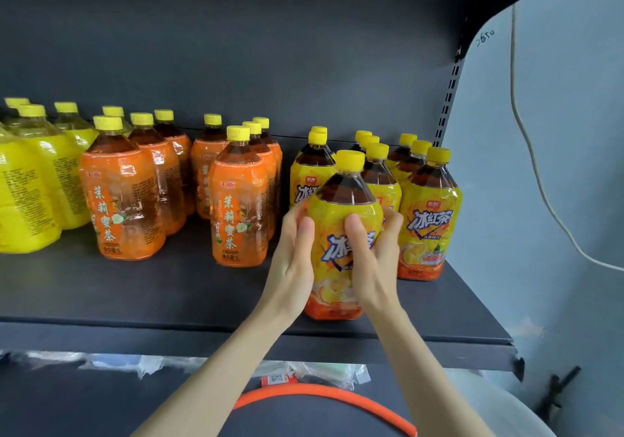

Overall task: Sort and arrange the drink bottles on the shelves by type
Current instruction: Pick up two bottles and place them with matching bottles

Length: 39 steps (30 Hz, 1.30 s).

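Upright, cap up: iced-tea bottle (pixel 342 234) on shelf (pixel 169 288); left hand (pixel 293 261), right hand (pixel 373 261) both grip it.

We read 茉莉蜜茶 down the orange-label bottle (pixel 238 213) at centre, with 冰典 above it and 净含量1L at its foot. At right, the yellow-label bottle (pixel 429 234) says 冰红茶 (its red tag is too small for us). On the held bottle (pixel 341 200) only 冰 shows whole. On the wall (pixel 557 99), upper right, we make out a scrawl like 2620.
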### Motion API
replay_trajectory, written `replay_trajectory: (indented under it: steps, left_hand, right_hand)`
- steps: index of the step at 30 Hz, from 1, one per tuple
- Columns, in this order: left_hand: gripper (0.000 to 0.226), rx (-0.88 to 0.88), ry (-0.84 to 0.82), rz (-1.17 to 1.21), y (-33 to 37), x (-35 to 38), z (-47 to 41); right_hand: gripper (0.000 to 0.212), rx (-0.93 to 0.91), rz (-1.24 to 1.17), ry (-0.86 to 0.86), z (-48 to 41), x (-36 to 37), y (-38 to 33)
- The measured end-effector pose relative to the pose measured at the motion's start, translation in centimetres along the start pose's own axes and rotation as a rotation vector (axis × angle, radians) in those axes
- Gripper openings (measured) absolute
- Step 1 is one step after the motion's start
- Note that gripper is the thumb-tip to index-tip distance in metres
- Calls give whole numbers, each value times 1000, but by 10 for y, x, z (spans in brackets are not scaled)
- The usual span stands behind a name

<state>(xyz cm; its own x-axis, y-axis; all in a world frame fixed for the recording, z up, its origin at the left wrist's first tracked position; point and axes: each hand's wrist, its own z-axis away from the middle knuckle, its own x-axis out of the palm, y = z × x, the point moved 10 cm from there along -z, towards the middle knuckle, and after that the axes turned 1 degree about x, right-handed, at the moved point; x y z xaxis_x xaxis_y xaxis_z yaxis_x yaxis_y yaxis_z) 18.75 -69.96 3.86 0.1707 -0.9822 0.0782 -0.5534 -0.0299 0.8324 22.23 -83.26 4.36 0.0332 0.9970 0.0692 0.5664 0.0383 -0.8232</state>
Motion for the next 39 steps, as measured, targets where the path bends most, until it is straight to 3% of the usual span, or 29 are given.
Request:
replay_trajectory:
  steps: [4, 8, 12, 17, 24, 39]
  left_hand:
    - [61, -3, 28, -5, -4, -10, -3]
    - [59, 66, 134, -121, -7, -23, -9]
    - [58, 82, 218, -144, -13, -31, -14]
    - [56, 33, 241, -104, -27, -36, -25]
    - [60, 35, 209, -105, -36, -32, -43]
    - [69, -6, 147, -144, -66, -32, -76]
  right_hand:
    - [54, 18, -13, -74, 0, 26, 4]
    - [40, 36, 54, -120, -3, 40, 7]
    - [66, -20, 289, -113, -6, 23, -2]
    - [65, -272, 604, 66, -32, -18, -30]
    - [70, -416, 1047, -2, -56, -11, -12]
    - [69, -500, 1068, 43, -56, -12, -12]
